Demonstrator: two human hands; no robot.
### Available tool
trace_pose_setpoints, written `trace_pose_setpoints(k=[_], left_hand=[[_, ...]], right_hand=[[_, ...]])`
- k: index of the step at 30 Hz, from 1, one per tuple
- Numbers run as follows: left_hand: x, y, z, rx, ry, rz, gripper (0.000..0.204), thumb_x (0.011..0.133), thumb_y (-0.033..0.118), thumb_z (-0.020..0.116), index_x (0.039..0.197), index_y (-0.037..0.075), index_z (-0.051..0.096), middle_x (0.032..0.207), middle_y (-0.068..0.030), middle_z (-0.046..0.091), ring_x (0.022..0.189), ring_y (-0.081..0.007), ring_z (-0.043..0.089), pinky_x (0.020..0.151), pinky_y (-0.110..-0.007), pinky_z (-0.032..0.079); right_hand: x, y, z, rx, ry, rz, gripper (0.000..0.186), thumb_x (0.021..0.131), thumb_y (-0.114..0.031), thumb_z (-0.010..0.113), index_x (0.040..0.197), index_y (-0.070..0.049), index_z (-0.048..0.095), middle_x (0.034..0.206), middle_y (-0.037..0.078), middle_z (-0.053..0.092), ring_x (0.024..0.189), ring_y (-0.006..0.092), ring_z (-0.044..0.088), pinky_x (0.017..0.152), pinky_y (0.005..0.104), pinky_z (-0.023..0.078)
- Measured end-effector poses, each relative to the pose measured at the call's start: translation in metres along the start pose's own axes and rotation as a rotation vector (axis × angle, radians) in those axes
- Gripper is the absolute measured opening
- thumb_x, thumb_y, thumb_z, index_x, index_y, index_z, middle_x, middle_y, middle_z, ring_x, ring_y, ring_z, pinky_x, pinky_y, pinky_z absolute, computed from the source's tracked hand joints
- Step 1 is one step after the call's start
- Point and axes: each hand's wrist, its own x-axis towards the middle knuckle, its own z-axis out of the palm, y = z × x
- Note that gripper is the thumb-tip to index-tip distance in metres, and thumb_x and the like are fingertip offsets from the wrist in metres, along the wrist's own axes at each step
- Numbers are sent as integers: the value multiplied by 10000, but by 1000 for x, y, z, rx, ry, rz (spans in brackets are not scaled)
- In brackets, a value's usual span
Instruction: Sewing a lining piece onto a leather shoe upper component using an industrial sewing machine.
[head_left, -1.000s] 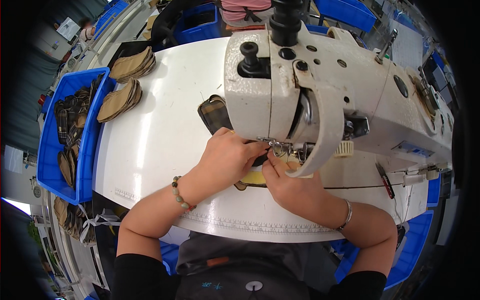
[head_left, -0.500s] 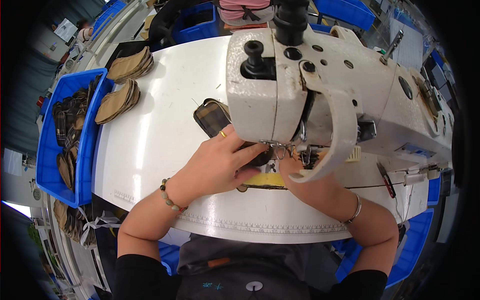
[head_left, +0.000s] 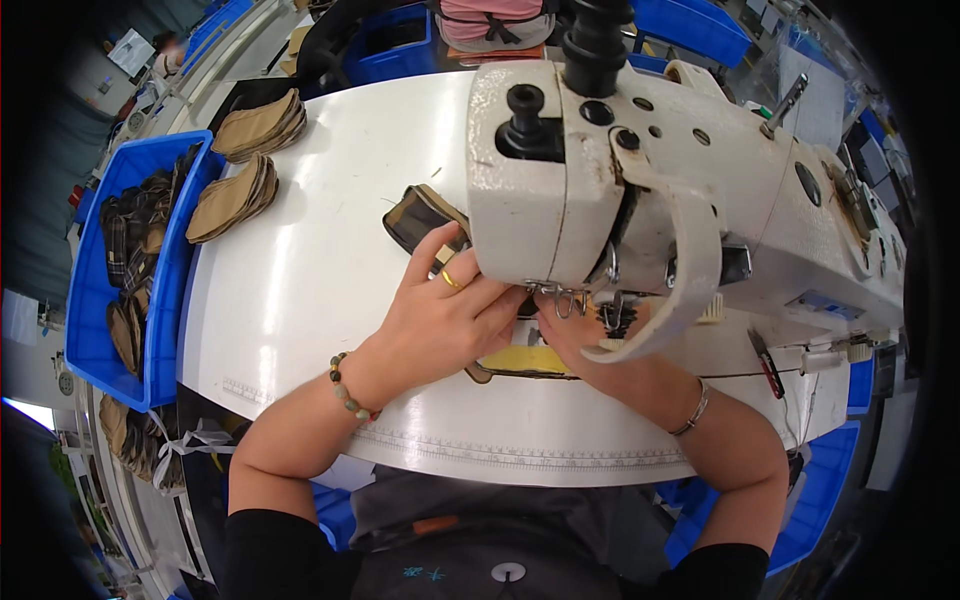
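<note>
Under the white sewing machine (head_left: 515, 200), both hands meet beside the needle area. My left hand (head_left: 440, 315) has its fingers bent closed on a dark plaid fabric piece (head_left: 425, 215) with a bound edge, index finger raised a little along it. A small pale patch shows on the piece beside that finger. My right hand (head_left: 580, 335) reaches in from the other side, its fingertips pressed together at the dark end of the same piece; the machine head partly hides them. A yellow strip (head_left: 525, 360) lies on the table just below the hands.
A blue bin (head_left: 165, 330) of plaid pieces stands at the left, next to two stacks of tan pieces (head_left: 235, 200). Red-handled snips (head_left: 767, 365) lie right of my right hand. A printed ruler (head_left: 520, 458) runs along the white table's near edge. Another person sits beyond.
My left index finger has lifted and bent onto the plaid piece, uncovering the pale patch. My right hand has shifted slightly left, closer to my left fingertips. The whole view has shifted slightly.
</note>
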Motion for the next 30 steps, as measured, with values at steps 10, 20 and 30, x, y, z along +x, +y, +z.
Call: trace_pose_setpoints(k=[10, 20, 30], left_hand=[[1, -3, 5, -11, 51, 115, 280, 704, 70, 658, 974, 11, 705, 984, -54, 660, 890, -204, 617, 811, -318, 531], [2, -2, 3, -53, 28, 49, 290, 695, 77, 662, 972, 19, 722, 960, -39, 675, 898, -190, 627, 760, -293, 552], [4, 3, 4, -1, -15, 22, 267, 724, 73, 665, 978, 21, 726, 1008, -39, 690, 984, -199, 655, 743, -287, 568]], right_hand=[[1, -8, -20, -395, 18, -329, 122, 803, -108, 701, 916, -119, 743, 752, 43, 693, 589, 215, 666, 490, 351, 511], [2, -7, -23, -242, -7, -180, 120, 846, -126, 681, 953, -112, 735, 730, 46, 689, 610, 238, 674, 489, 351, 502], [-7, -7, -11, -118, 25, -85, 182, 875, -108, 654, 1045, -102, 716, 796, 52, 706, 680, 204, 702, 498, 333, 507]])
